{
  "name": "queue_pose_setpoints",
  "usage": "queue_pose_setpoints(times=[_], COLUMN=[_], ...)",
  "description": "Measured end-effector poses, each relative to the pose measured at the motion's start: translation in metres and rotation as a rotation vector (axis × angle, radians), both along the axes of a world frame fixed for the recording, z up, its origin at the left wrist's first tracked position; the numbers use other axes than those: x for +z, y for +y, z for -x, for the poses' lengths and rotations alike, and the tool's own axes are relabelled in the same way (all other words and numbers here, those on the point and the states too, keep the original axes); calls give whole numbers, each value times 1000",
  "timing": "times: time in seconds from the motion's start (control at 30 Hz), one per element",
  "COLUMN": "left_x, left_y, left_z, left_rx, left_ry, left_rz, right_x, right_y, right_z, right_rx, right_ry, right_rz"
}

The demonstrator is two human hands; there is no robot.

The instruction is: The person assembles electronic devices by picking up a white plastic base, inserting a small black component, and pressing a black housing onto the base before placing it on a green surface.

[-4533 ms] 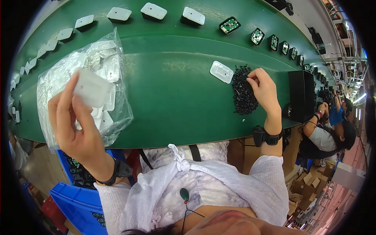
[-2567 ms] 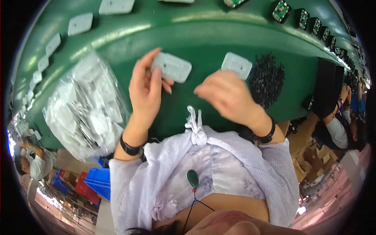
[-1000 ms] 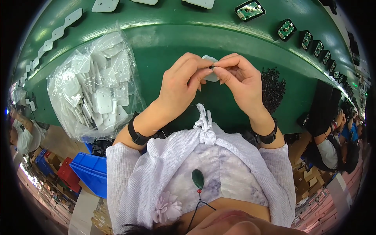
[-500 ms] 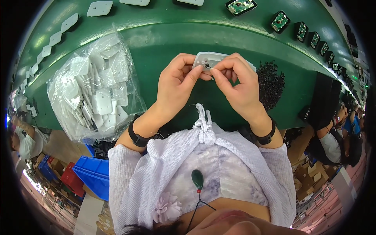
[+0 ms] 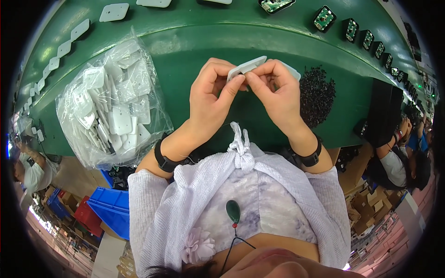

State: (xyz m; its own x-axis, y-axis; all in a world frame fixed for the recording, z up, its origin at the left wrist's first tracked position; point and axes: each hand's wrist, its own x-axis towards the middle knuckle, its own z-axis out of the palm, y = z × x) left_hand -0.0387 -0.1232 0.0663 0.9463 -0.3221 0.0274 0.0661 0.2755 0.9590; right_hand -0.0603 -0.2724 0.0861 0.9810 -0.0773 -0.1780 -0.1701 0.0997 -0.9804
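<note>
My left hand (image 5: 214,88) is closed round a white plastic cover (image 5: 248,66), thumb on the near side and fingers behind. The cover is tipped up, so mostly its edge and part of its face show. My right hand (image 5: 278,88) is closed in a pinch against the cover beside my left thumb. Between the fingertips a dark speck shows, seemingly a small black plastic part, mostly hidden. Partly behind my right hand is another pale cover (image 5: 293,70). Right of that hand lies a heap of small black plastic parts (image 5: 317,98).
A clear plastic bag (image 5: 155,99) full of white covers lies at left on the green table (image 5: 194,41). White covers (image 5: 114,12) line the far left; black housings with green circuit boards (image 5: 324,18) line the far right. A blue crate (image 5: 109,204) stands below left. Other people work at both sides.
The cover has tilted up and turned in my hands, from showing its inner face to showing mostly its edge. The black part on it is now mostly hidden by my fingers.
</note>
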Motion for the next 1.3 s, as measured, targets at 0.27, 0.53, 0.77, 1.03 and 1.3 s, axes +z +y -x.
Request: queue_pose_setpoints(times=[0.27, 0.53, 0.77, 1.03, 1.3], left_x=[4, -2, 3, -7, 0], left_y=[2, 2, 6, 14, 2], left_z=[3, 10, -6, -61, -45], left_rx=[-20, -103, -84, 79, 147], left_ry=[145, 126, 209, -486, -673], left_rz=[53, -5, -99, -960, -1196], right_x=[-5, 4, -9, 10, 58], right_y=[-18, -21, -25, -68, -66], right_z=[8, 9, -5, -142, -169], right_rx=[-73, 137, 217, -132, 222], right_ry=[-311, -64, 78, -314, 285], right_rz=[577, 367, 179, 1388, 976])
